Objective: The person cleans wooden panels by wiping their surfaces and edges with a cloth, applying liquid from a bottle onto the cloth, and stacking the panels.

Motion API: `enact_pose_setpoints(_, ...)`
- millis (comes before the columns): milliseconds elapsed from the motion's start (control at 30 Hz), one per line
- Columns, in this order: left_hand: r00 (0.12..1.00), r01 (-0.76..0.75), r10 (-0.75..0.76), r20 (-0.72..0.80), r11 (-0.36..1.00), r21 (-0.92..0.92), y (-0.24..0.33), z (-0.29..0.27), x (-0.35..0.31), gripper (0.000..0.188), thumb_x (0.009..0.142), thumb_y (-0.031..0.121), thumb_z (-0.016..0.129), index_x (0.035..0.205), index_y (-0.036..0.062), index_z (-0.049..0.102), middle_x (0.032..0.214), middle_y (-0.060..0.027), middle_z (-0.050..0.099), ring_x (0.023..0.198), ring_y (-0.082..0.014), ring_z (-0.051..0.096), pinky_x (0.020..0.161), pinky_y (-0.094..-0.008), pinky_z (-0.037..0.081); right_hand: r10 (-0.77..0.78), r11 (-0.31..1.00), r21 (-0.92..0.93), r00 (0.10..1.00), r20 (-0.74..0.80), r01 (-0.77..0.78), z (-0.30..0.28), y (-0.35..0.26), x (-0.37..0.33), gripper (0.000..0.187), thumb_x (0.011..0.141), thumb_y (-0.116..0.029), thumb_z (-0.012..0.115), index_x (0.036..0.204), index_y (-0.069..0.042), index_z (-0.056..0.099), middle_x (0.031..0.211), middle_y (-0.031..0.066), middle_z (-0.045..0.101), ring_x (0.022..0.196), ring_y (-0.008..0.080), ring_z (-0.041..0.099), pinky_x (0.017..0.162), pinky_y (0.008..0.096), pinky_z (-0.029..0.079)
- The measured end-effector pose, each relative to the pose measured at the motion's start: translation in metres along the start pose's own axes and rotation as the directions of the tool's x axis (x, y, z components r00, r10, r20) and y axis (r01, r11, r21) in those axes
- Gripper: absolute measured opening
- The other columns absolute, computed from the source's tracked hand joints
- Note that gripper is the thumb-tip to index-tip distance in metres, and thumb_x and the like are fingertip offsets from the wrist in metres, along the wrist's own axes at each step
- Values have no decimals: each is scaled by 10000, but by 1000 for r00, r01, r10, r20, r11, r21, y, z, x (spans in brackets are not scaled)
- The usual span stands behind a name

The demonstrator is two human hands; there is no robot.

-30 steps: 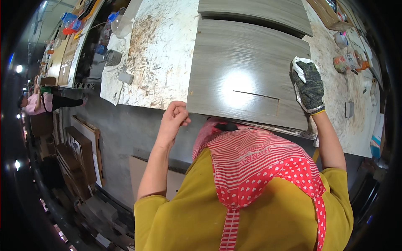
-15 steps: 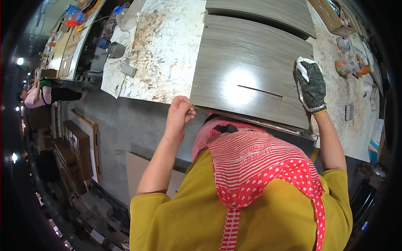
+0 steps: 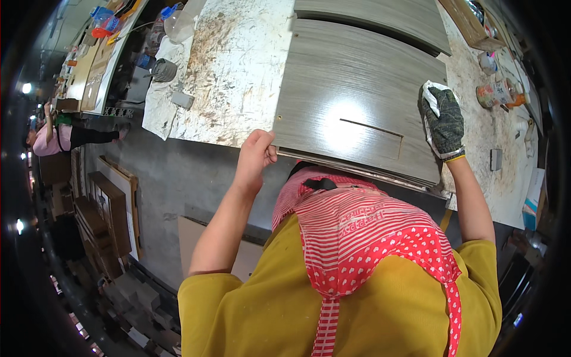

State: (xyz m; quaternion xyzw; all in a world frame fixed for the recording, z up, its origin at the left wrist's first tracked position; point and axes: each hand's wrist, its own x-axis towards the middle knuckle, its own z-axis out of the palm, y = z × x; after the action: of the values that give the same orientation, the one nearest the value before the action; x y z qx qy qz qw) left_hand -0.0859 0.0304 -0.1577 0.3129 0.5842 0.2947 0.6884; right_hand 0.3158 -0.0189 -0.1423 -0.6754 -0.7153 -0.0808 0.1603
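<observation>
A grey wood-grain panel point(image 3: 345, 71) with a narrow L-shaped slot lies on the worktable in front of me. My left hand point(image 3: 257, 154) is bare, its fingers curled closed at the panel's near left corner; the fingertips are partly hidden there. On the panel's right edge rests my right hand point(image 3: 445, 122) in a dark knitted glove. It holds a white cloth point(image 3: 430, 100), which shows along the thumb side and under the palm against the panel.
A second grey panel point(image 3: 380, 15) lies just beyond, across a dark gap. The stained white table covering point(image 3: 238, 71) bears a small grey block point(image 3: 182, 100) at left and another grey block point(image 3: 496, 159) at right. Bottles point(image 3: 496, 94) and an open box point(image 3: 473, 27) stand at right. A person point(image 3: 53, 137) is far left.
My left hand has shifted slightly up and its fingers have closed in at the panel's corner. The gloved right hand stays nearly in place on the right edge.
</observation>
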Motion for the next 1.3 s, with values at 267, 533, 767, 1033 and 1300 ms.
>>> enact_pose_setpoints(267, 999, 30, -31, 10, 995, 94, 5, 0, 5, 232, 860, 278, 549, 700, 135, 461, 557, 30, 464, 518, -61, 442, 504, -203, 329, -13, 999, -41, 1000, 6, 13, 2, 1, -2, 336, 836, -170, 547, 1161, -88, 551, 1149, 117, 551, 1097, 295, 484, 979, 393, 339)
enact_pose_setpoints(533, 997, 13, -24, 73, 989, 149, 4, -8, 3, 158, 870, 207, 535, 755, 124, 465, 605, 18, 480, 555, -79, 468, 538, -196, 375, -12, 999, -52, 1000, -1, 11, 3, 3, -1, 335, 840, -174, 549, 1165, -96, 552, 1152, 110, 554, 1099, 290, 490, 979, 390, 344)
enact_pose_setpoints(767, 992, 3, 13, 123, 992, -124, -5, -11, 0, 88, 863, 110, 542, 802, 115, 479, 683, 4, 546, 632, -83, 534, 610, -203, 432, -8, 1000, -25, 1000, -7, 8, 2, 2, -1, 326, 847, -188, 552, 1161, -98, 561, 1153, 113, 560, 1105, 292, 491, 984, 390, 342)
enact_pose_setpoints(1033, 989, -12, 51, 137, 963, -269, -12, -7, -5, 53, 869, 88, 531, 866, 104, 480, 709, -16, 554, 671, -105, 546, 648, -221, 448, 45, 999, -28, 999, 17, -44, 5, 3, -2, 330, 849, -206, 551, 1160, -97, 561, 1165, 117, 554, 1109, 297, 486, 985, 394, 338)
enact_pose_setpoints(1300, 993, -116, 118, 12, 987, -114, -10, -11, -1, 48, 889, 57, 481, 851, 64, 510, 701, -29, 551, 623, -95, 529, 592, -208, 435, -33, 999, -34, 999, -37, 32, 2, 5, -1, 336, 836, -164, 551, 1161, -81, 555, 1117, 119, 563, 1065, 295, 502, 942, 393, 370)
